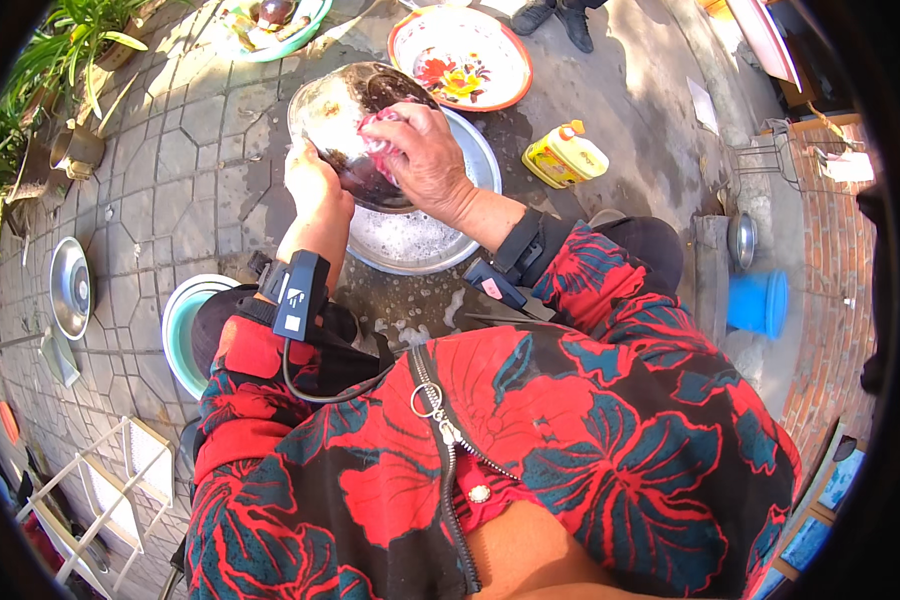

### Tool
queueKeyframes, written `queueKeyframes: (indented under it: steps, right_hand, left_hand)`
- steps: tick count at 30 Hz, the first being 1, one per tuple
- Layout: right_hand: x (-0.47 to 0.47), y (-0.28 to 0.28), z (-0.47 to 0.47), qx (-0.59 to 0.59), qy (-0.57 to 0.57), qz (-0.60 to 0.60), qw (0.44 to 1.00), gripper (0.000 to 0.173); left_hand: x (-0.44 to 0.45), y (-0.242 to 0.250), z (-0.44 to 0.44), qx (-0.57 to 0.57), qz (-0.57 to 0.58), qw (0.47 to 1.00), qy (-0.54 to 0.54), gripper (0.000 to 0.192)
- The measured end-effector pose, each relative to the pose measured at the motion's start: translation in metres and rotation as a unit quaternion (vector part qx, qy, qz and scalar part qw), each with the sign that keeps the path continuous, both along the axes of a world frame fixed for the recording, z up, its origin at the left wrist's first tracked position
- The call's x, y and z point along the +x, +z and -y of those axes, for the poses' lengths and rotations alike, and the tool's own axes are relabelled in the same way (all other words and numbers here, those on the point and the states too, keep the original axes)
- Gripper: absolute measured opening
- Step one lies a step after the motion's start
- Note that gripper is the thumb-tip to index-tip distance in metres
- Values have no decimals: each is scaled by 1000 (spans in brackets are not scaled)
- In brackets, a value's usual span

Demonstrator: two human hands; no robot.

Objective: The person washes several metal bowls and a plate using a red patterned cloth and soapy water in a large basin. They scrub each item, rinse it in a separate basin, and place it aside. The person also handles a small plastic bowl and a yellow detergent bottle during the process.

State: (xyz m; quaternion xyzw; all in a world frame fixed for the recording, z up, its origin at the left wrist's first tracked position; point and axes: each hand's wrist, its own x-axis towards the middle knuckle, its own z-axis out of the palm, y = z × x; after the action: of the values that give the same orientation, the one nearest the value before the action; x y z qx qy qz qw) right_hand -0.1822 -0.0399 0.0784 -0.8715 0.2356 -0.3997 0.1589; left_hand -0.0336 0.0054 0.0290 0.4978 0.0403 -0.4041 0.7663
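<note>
My left hand point(316, 180) grips the near-left edge of a metal pot or pan point(328, 112), whose shiny surface carries dark brown and black stains. Pressed against that surface is a wet pink-red cloth or scrubber point(381, 142), bunched under the fingers of my right hand point(429, 154). The pot is held tilted over a wide metal basin point(487, 165) with white suds on its water point(401, 236). Part of the basin is hidden behind the pot and my forearms.
An enamel basin with painted flowers point(461, 64) stands beyond the suds. To the right is a yellow detergent bottle point(566, 159). A green basin point(319, 19) holds items at the far left. Nearby are a metal bowl point(71, 289), teal basin point(184, 330), blue bucket point(757, 304) and another person's shoes point(555, 22).
</note>
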Motion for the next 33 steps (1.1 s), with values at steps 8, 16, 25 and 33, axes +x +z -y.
queueKeyframes:
  steps: [8,16,25,33]
  right_hand:
    - [3,-29,64,56,-66,-84,993,29]
    - [-31,-44,-9,88,-19,-46,995,44]
    - [42,-21,95,292,-44,-217,931,31]
    - [-56,-120,71,549,-135,21,825,27]
  left_hand:
    - [-17,10,-8,53,6,999,-5,29]
    - [-4,14,-10,58,66,996,1,23]
    - [-26,6,-19,40,158,971,-172,25]
    - [-4,18,-26,5,122,991,-51,28]
